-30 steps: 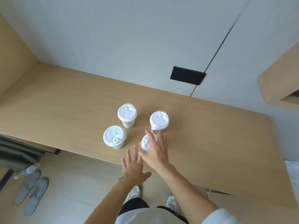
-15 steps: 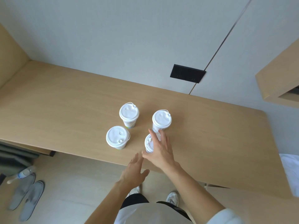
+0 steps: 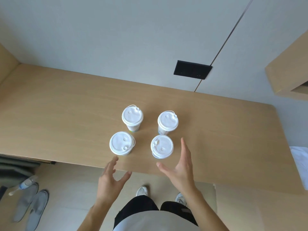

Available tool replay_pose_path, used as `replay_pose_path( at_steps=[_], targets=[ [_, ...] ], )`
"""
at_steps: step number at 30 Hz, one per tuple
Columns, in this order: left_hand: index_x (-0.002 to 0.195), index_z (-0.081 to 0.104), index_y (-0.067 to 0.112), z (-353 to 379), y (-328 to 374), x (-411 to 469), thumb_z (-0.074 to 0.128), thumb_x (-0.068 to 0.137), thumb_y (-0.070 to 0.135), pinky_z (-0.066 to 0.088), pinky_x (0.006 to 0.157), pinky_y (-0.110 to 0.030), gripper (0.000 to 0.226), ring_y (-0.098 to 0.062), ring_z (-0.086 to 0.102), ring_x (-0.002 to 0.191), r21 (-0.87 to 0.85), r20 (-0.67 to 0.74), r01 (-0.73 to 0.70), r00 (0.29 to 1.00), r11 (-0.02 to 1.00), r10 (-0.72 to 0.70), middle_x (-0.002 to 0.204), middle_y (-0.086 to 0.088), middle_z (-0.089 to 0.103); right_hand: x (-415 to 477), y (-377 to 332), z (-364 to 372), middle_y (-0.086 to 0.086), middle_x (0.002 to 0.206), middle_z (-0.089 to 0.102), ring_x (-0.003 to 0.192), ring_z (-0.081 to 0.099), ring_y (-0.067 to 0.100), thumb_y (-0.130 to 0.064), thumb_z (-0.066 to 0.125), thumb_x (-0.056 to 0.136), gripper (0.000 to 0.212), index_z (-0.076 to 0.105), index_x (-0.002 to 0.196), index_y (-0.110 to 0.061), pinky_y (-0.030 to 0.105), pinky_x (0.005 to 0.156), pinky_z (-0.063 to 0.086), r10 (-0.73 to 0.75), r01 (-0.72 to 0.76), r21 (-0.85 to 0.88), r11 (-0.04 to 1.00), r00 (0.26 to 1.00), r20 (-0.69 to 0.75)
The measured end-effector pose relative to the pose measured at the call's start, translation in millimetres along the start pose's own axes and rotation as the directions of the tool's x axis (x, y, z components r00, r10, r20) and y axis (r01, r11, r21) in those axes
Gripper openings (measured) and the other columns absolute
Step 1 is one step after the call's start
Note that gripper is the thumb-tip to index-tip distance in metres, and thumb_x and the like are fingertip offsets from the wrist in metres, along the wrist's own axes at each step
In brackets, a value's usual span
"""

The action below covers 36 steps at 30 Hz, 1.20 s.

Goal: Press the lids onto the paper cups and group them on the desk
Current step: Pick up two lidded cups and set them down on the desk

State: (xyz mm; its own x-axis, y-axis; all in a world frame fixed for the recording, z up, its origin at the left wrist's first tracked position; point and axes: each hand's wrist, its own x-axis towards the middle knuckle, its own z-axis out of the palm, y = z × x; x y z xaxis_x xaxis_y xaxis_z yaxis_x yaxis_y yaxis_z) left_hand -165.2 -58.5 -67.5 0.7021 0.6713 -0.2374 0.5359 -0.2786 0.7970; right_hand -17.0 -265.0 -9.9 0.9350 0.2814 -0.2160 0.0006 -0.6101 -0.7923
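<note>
Several white paper cups with white lids stand upright in a square group on the wooden desk (image 3: 66,104): a far-left cup (image 3: 132,116), a far-right cup (image 3: 168,121), a near-left cup (image 3: 121,143) and a near-right cup (image 3: 162,146). My right hand (image 3: 180,165) is spread with straight fingers just right of and below the near-right cup, apart from it. My left hand (image 3: 110,178) hovers at the desk's front edge below the near-left cup, fingers relaxed, holding nothing.
A black wall plate (image 3: 192,69) sits on the wall behind the desk. A wooden shelf unit (image 3: 286,72) juts out at the right. On the floor at the left lie grey slippers (image 3: 31,204) and a plastic bottle (image 3: 25,182). White fabric (image 3: 300,162) shows at the right edge.
My right hand has lifted off the near-right cup's lid and drawn back to the right, leaving the lid fully visible. My left hand stays low by the desk edge.
</note>
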Motion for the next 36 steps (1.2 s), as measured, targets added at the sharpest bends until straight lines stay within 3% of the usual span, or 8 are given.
replay_pose_path(
  at_steps=[4, 6, 9, 13, 19, 25, 32, 36],
  targets=[
    [0.160, 0.028, 0.035, 3.1, 7.4, 26.8, 0.096, 0.070, 0.025, 0.042, 0.113, -0.033, 0.113, -0.003, 0.046, 0.142, -0.234, -0.034, 0.023, 0.999, 0.972, -0.032, 0.157, 0.013, 0.048, 6.0, 16.1, 34.9, -0.020, 0.169, 0.015, 0.159, 0.020, 0.006, -0.036, 0.099, 0.066, 0.133, 0.010, 0.165, -0.038, 0.045, 0.130, 0.026, 0.098, -0.085, 0.171, 0.982, 0.993, -0.070],
    [0.159, 0.028, 0.037, 12.2, 6.3, 41.0, 0.098, 0.067, 0.030, 0.041, 0.115, -0.033, 0.116, -0.004, 0.047, 0.144, -0.314, -0.026, -0.003, 1.000, 0.949, -0.005, 0.157, 0.014, 0.048, 13.1, 21.7, 57.4, -0.024, 0.168, 0.018, 0.158, 0.023, 0.005, -0.040, 0.101, 0.061, 0.138, 0.009, 0.163, -0.048, 0.045, 0.130, 0.027, 0.131, -0.097, 0.246, 0.964, 0.984, -0.123],
    [0.146, 0.045, 0.044, 30.3, 0.5, 56.4, 0.097, 0.063, 0.044, 0.046, 0.106, -0.030, 0.098, -0.006, 0.057, 0.133, -0.321, -0.056, -0.076, 0.997, 0.944, 0.061, 0.140, 0.019, 0.062, 22.4, 28.8, 85.5, -0.028, 0.165, 0.027, 0.154, 0.025, -0.005, -0.052, 0.100, 0.052, 0.134, 0.014, 0.155, -0.062, 0.037, 0.128, 0.027, 0.154, -0.078, 0.320, 0.944, 0.964, -0.219],
    [0.137, 0.049, 0.053, 50.4, -4.4, 64.6, 0.094, 0.066, 0.048, 0.046, 0.098, -0.024, 0.084, -0.001, 0.061, 0.126, -0.355, -0.132, -0.107, 0.989, 0.929, 0.063, 0.131, 0.025, 0.066, 31.1, 42.2, 108.5, -0.017, 0.144, 0.058, 0.138, 0.054, 0.008, -0.049, 0.099, 0.052, 0.116, 0.040, 0.151, -0.037, 0.041, 0.117, 0.045, 0.173, -0.034, 0.385, 0.922, 0.928, -0.331],
    [0.123, 0.054, 0.059, 62.8, 1.2, 62.7, 0.091, 0.065, 0.057, 0.048, 0.089, -0.023, 0.069, 0.005, 0.064, 0.114, -0.377, -0.179, -0.127, 0.982, 0.918, 0.062, 0.120, 0.029, 0.068, 30.7, 42.4, 113.3, -0.023, 0.118, 0.070, 0.113, 0.069, 0.004, -0.052, 0.094, 0.057, 0.079, 0.056, 0.126, -0.043, 0.028, 0.099, 0.055, 0.133, 0.045, 0.414, 0.909, 0.911, -0.391],
    [0.125, 0.056, 0.055, 82.1, 40.0, 27.6, 0.091, 0.066, 0.058, 0.051, 0.090, -0.024, 0.068, -0.004, 0.068, 0.114, -0.378, -0.090, -0.191, 0.981, 0.906, 0.169, 0.120, 0.024, 0.070, 10.0, 48.5, 63.7, -0.012, 0.120, 0.072, 0.115, 0.071, 0.016, -0.047, 0.096, 0.059, 0.080, 0.060, 0.129, -0.028, 0.046, 0.102, 0.057, 0.190, 0.063, 0.477, 0.876, 0.866, -0.463],
    [0.128, 0.053, 0.059, 162.1, 118.7, -34.1, 0.091, 0.069, 0.051, 0.053, 0.099, -0.027, 0.071, -0.005, 0.067, 0.120, -0.401, 0.136, -0.266, 0.929, 0.877, 0.344, 0.125, 0.022, 0.069, -30.0, 95.6, -45.7, -0.020, 0.118, 0.072, 0.113, 0.070, 0.007, -0.039, 0.097, 0.060, 0.073, 0.061, 0.123, -0.042, 0.027, 0.098, 0.056, 0.332, 0.080, 0.544, 0.835, 0.715, -0.615],
    [0.128, 0.056, 0.053, 244.6, 162.4, -98.4, 0.094, 0.070, 0.045, 0.055, 0.100, -0.024, 0.069, -0.004, 0.066, 0.120, -0.426, 0.334, -0.279, 0.836, 0.860, 0.436, 0.125, 0.020, 0.069, -77.6, 161.9, -125.4, -0.028, 0.116, 0.069, 0.111, 0.067, -0.004, -0.039, 0.098, 0.059, 0.073, 0.059, 0.118, -0.053, 0.012, 0.091, 0.052, 0.438, 0.080, 0.570, 0.817, 0.557, -0.706]
  ],
)
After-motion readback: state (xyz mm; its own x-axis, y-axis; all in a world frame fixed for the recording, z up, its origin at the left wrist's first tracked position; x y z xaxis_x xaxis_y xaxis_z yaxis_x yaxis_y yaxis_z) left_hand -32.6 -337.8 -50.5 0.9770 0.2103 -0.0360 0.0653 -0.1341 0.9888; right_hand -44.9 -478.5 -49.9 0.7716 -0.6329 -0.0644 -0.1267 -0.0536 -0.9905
